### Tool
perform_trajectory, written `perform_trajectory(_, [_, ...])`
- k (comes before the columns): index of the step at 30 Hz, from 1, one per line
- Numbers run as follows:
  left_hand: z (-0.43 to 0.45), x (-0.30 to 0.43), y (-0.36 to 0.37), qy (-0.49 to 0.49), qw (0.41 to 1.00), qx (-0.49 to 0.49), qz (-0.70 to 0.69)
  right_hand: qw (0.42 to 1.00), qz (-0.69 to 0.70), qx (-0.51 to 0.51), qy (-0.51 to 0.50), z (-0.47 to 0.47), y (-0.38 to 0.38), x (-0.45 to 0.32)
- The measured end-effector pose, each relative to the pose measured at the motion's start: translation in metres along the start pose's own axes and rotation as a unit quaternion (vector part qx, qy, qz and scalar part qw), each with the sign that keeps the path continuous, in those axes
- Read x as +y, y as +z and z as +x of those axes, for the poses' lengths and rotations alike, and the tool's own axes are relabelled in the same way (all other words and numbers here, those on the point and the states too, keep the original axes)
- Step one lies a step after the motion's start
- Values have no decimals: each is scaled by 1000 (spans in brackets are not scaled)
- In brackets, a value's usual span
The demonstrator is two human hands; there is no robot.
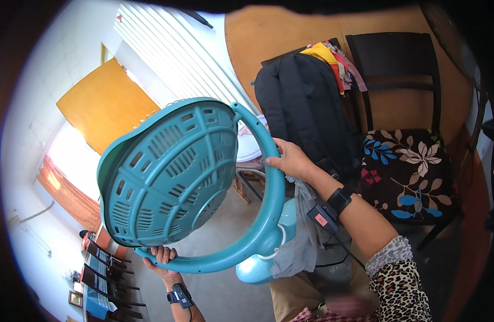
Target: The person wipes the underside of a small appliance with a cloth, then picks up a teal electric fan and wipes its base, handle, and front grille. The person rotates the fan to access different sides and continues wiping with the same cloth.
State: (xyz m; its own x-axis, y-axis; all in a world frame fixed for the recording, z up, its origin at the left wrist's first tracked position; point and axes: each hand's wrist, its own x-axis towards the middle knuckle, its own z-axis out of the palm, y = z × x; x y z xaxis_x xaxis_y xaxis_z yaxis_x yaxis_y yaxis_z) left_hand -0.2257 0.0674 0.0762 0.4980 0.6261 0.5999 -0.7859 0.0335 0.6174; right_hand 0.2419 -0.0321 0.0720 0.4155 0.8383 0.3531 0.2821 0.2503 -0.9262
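A teal plastic basket-like shell [170, 173] with slotted vents is joined at two sides to a curved teal arm [277, 193]. My left hand [163, 257] grips the lower end of that arm, close to the shell's rim. Higher up, on the right, my right hand [289, 159] has its fingers and thumb around the same arm. At the arm's base is a rounded, light blue glossy part [255, 269], partly covered by a translucent grey plastic bag [301, 237]. The bag and the arm hide part of what lies beneath.
A black backpack [303, 96] and colourful cloth [331, 60] rest on a chair to the right. Beside it stands a dark chair with a floral seat [412, 173], near a round wooden table [271, 28]. A white ribbed radiator [178, 48] is at the upper left.
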Motion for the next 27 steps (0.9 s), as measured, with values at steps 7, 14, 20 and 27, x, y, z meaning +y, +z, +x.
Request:
perform_trajectory(7, [1,-9,-11,35,976,193,99,999,15,20,-28,-19,4,-14])
perform_trajectory(14, [-1,-10,-23,44,975,193,101,999,-19,32,-37,-20,14,-22])
perform_trajectory(20, [0,-11,-29,48,962,237,128,1000,-2,17,-22,-25,13,-24])
perform_trajectory(27, [2,-18,-43,6,924,334,186,998,-11,0,-59,-40,16,-37])
